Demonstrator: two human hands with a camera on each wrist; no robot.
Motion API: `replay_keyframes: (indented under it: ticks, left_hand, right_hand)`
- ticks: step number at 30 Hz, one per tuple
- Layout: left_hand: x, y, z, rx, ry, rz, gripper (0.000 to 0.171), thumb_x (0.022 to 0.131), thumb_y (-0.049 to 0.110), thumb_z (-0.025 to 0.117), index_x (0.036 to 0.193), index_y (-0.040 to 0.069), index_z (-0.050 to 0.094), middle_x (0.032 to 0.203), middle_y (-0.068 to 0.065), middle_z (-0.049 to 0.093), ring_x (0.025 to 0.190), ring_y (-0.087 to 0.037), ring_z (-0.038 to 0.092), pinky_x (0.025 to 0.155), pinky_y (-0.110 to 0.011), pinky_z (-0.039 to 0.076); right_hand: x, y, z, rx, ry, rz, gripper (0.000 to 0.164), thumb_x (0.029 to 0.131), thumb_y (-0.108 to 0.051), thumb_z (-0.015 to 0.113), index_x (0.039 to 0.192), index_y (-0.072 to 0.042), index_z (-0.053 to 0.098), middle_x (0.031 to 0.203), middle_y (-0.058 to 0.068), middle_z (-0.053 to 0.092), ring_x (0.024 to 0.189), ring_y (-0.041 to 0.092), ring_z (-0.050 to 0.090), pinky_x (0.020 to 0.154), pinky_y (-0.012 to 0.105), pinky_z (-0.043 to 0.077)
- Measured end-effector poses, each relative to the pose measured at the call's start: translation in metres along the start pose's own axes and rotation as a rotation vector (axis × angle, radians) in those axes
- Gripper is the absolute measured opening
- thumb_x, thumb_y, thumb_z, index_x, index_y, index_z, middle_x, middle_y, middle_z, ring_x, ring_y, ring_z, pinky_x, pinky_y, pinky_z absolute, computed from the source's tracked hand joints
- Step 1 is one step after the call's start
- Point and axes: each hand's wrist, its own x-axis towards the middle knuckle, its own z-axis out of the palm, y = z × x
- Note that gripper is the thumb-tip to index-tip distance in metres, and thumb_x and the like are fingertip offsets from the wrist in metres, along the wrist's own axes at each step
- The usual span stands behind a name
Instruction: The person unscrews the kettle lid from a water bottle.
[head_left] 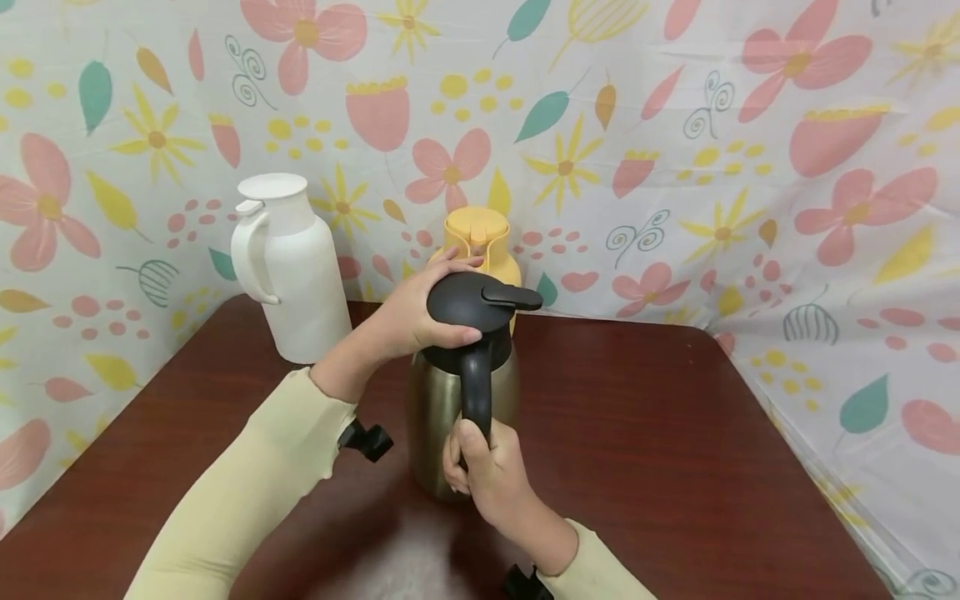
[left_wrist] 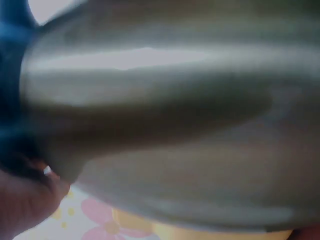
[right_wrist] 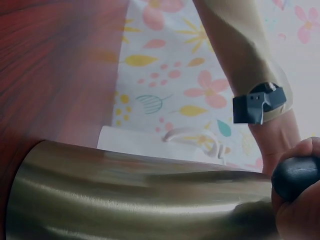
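Note:
A gold metal thermos jug [head_left: 435, 433] with a black lid [head_left: 465, 302] stands at the middle of the table. My right hand [head_left: 487, 467] grips its black handle [head_left: 476, 379] low down, thumb lying along it. Around the lid's left side my left hand [head_left: 416, 308] holds on, thumb at the near edge and fingers reaching over the far side. The lid's black lever [head_left: 512, 297] points right. In the left wrist view the shiny jug body [left_wrist: 165, 125] fills most of the picture. The right wrist view shows the handle end [right_wrist: 296, 177] inside the right hand.
Behind the jug is a yellow thermos [head_left: 477, 227], partly hidden by the left hand and the lid. A white thermos jug [head_left: 303, 275] stands at the back left. The dark red table [head_left: 637, 467] ends at a flowered curtain [head_left: 630, 200] at the back.

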Motion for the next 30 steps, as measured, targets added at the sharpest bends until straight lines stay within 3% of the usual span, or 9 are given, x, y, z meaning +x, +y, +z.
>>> replay_keyframes:
  ticks: [6, 9, 12, 15, 19, 21, 24, 30]
  left_hand:
    - [-0.007, 0.008, 0.013, -0.041, 0.118, -0.117, 0.084, 0.074, 0.027, 0.082, 0.148, 0.007, 0.050, 0.167, -0.004, 0.037, 0.163, -0.021, 0.008, 0.125, -0.053, 0.029]
    - [-0.009, 0.007, 0.015, -0.051, 0.133, -0.118, 0.083, 0.074, 0.028, 0.081, 0.148, 0.007, 0.050, 0.166, -0.003, 0.038, 0.163, -0.020, 0.007, 0.125, -0.052, 0.030]
    - [-0.009, -0.002, 0.013, -0.074, 0.108, -0.062, 0.089, 0.073, 0.039, 0.083, 0.149, 0.007, 0.048, 0.166, -0.003, 0.039, 0.162, -0.021, 0.014, 0.122, -0.053, 0.032]
    - [-0.007, -0.013, 0.007, -0.149, 0.033, 0.040, 0.114, 0.066, 0.065, 0.086, 0.150, 0.002, 0.043, 0.168, -0.007, 0.033, 0.161, -0.025, 0.021, 0.122, -0.055, 0.032]
    - [-0.001, -0.024, 0.000, -0.229, -0.095, 0.146, 0.141, 0.053, 0.084, 0.082, 0.153, -0.005, 0.035, 0.172, -0.014, 0.020, 0.162, -0.028, 0.015, 0.124, -0.056, 0.025]
    - [0.000, -0.025, -0.002, -0.221, -0.121, 0.148, 0.139, 0.053, 0.083, 0.082, 0.151, -0.005, 0.040, 0.172, -0.014, 0.019, 0.162, -0.027, 0.010, 0.125, -0.056, 0.023]
    - [0.001, -0.023, -0.001, -0.194, -0.097, 0.129, 0.131, 0.056, 0.081, 0.084, 0.149, -0.003, 0.046, 0.171, -0.012, 0.024, 0.162, -0.025, 0.014, 0.123, -0.055, 0.028]
    - [0.001, -0.020, 0.007, -0.182, 0.002, 0.116, 0.105, 0.068, 0.050, 0.087, 0.152, 0.003, 0.046, 0.165, -0.010, 0.039, 0.161, -0.028, 0.017, 0.126, -0.054, 0.024]
  right_hand:
    - [0.000, 0.001, 0.000, -0.009, 0.022, 0.039, 0.060, 0.113, -0.032, 0.036, 0.063, 0.001, 0.041, 0.046, 0.016, 0.035, 0.037, 0.017, 0.035, 0.039, 0.021, 0.038]
    - [0.000, 0.001, 0.000, -0.013, 0.019, 0.032, 0.060, 0.113, -0.032, 0.036, 0.063, 0.001, 0.040, 0.046, 0.016, 0.035, 0.037, 0.018, 0.035, 0.039, 0.022, 0.039]
    - [0.000, 0.002, 0.001, -0.006, 0.016, 0.030, 0.060, 0.113, -0.033, 0.036, 0.064, 0.002, 0.040, 0.045, 0.016, 0.035, 0.037, 0.019, 0.035, 0.039, 0.023, 0.040]
    - [-0.001, 0.002, 0.003, 0.014, 0.003, 0.037, 0.060, 0.113, -0.034, 0.036, 0.065, 0.002, 0.040, 0.046, 0.017, 0.035, 0.038, 0.018, 0.035, 0.040, 0.023, 0.040]
    - [-0.002, 0.003, 0.002, 0.036, -0.020, 0.034, 0.059, 0.113, -0.033, 0.036, 0.066, 0.002, 0.040, 0.047, 0.017, 0.035, 0.038, 0.020, 0.035, 0.039, 0.022, 0.039]
    - [-0.003, 0.003, 0.002, 0.046, -0.032, 0.025, 0.058, 0.113, -0.032, 0.035, 0.067, 0.003, 0.041, 0.048, 0.017, 0.035, 0.038, 0.022, 0.035, 0.039, 0.023, 0.040]
    - [-0.004, 0.003, 0.001, 0.049, -0.036, 0.019, 0.057, 0.113, -0.031, 0.035, 0.068, 0.003, 0.041, 0.047, 0.016, 0.035, 0.038, 0.022, 0.035, 0.040, 0.023, 0.041]
    - [-0.002, 0.002, -0.001, 0.021, -0.017, 0.028, 0.057, 0.113, -0.030, 0.035, 0.066, 0.003, 0.042, 0.047, 0.017, 0.036, 0.037, 0.021, 0.035, 0.040, 0.024, 0.042]
